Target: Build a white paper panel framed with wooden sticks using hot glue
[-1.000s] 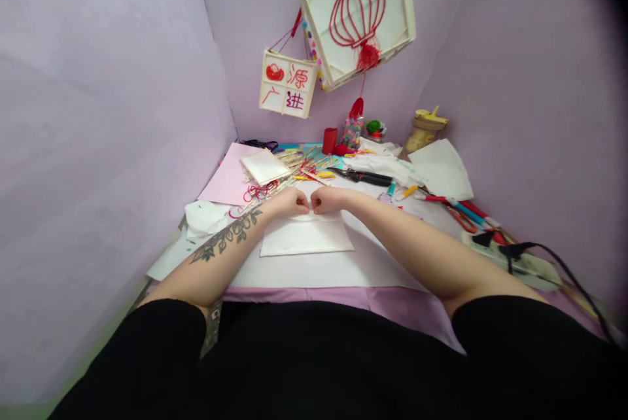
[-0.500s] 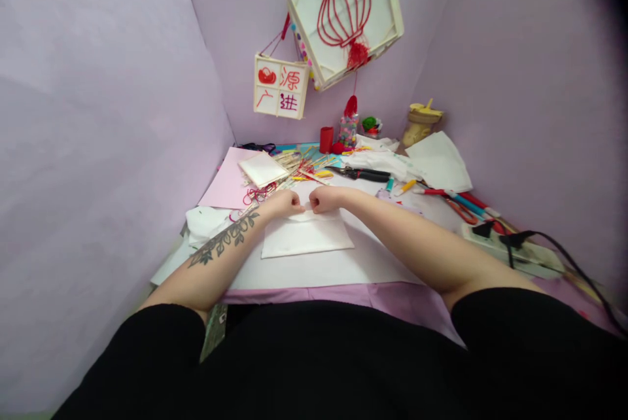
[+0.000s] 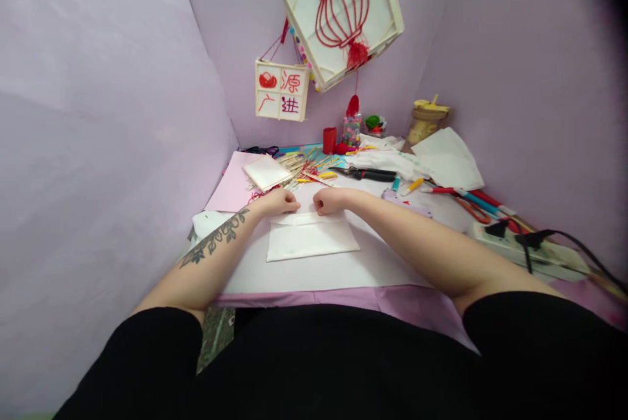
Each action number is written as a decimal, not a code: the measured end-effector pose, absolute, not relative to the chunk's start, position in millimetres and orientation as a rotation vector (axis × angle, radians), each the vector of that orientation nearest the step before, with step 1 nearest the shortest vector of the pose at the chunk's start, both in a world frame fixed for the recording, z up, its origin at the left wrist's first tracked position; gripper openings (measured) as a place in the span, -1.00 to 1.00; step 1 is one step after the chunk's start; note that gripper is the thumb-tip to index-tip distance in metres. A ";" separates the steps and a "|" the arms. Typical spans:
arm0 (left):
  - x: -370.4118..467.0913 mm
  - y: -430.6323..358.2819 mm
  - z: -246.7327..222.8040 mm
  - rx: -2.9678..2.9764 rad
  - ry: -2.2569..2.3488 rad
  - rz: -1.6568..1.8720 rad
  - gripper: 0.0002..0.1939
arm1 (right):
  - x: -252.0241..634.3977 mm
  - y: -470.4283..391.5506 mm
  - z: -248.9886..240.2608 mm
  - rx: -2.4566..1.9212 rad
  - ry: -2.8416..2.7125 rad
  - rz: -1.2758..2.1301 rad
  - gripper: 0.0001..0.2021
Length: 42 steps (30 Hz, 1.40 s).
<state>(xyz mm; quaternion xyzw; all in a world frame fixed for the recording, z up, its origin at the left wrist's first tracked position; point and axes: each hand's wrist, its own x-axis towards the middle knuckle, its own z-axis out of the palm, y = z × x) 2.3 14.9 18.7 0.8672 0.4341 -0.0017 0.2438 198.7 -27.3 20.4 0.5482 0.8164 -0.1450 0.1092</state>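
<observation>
A white sheet point(image 3: 313, 241), paper or thin cloth, lies flat in front of me, with a strip folded over along its far edge. At the left part of that edge, my left hand point(image 3: 283, 201) is closed, thumb and fingers pinched at the fold. My right hand point(image 3: 330, 201) is curled closed at the right part of the same edge, knuckles up. A short stretch of the fold shows between the hands. Under the sheet is a larger white surface point(image 3: 294, 277) covering the table.
Black-handled pruning shears point(image 3: 366, 174), sticks and red cord lie beyond my hands. A small framed white panel point(image 3: 267, 173) rests on pink paper point(image 3: 230, 188). Markers point(image 3: 483, 201) and a power strip point(image 3: 530, 253) are at right. A lantern-decorated frame point(image 3: 343, 21) hangs above.
My hands have moved farther apart along the sheet's far edge, the left one shifting leftward. The view has shifted slightly.
</observation>
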 end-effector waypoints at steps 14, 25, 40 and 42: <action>-10.1 7.7 2.9 2.531 1.054 0.090 -0.82 | 197.8 -27.9 20.6 1.612 2.402 -0.432 -0.72; -14.3 2.9 12.9 2.419 1.206 0.104 -0.78 | 198.8 -24.7 16.8 1.589 2.416 -0.412 -0.72; -7.1 -4.8 13.4 2.629 1.037 0.135 -0.82 | 197.3 -29.1 20.4 1.583 2.405 -0.421 -0.73; -12.0 5.5 14.5 2.520 1.092 0.212 -0.77 | 197.3 -29.4 20.7 1.579 2.402 -0.425 -0.73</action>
